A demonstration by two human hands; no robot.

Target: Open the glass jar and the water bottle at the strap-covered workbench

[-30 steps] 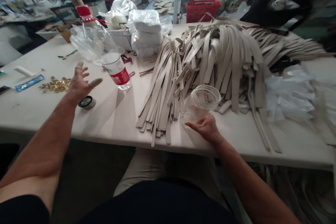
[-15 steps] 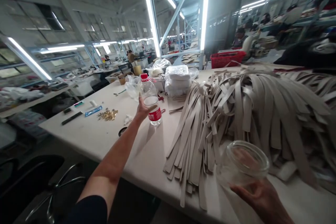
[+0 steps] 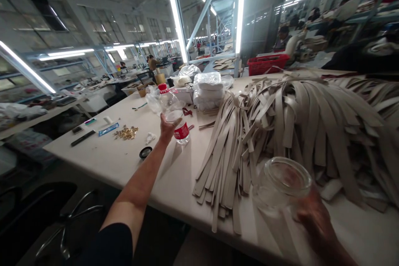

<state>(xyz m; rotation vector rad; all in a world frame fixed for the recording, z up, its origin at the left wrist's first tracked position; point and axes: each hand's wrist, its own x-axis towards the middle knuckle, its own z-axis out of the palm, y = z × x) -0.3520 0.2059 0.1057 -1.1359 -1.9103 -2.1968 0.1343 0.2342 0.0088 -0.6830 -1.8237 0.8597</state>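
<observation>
My left hand (image 3: 168,128) is wrapped round a clear plastic bottle (image 3: 181,131) with a red cap and red label; the bottle leans a little over the table (image 3: 109,166). Low on the right, my right hand (image 3: 313,212) grips an open glass jar (image 3: 280,187) by its side, its fingers partly blurred behind the glass. The jar is tilted and nothing can be made out inside it. Behind the jar lies a large heap of grey-beige strips (image 3: 289,116). A round black lid (image 3: 145,152) rests left of the bottle.
Small gold pieces (image 3: 126,132), a blue packet (image 3: 109,129) and a dark bar (image 3: 82,138) lie on the left of the table. White wrapped bundles (image 3: 208,91) stand behind the bottle. A red basket (image 3: 267,64) is farther back. People sit in the background.
The bottle and my left hand have shifted slightly left in view. My right hand has moved round to the jar's right side. More of the black lid shows.
</observation>
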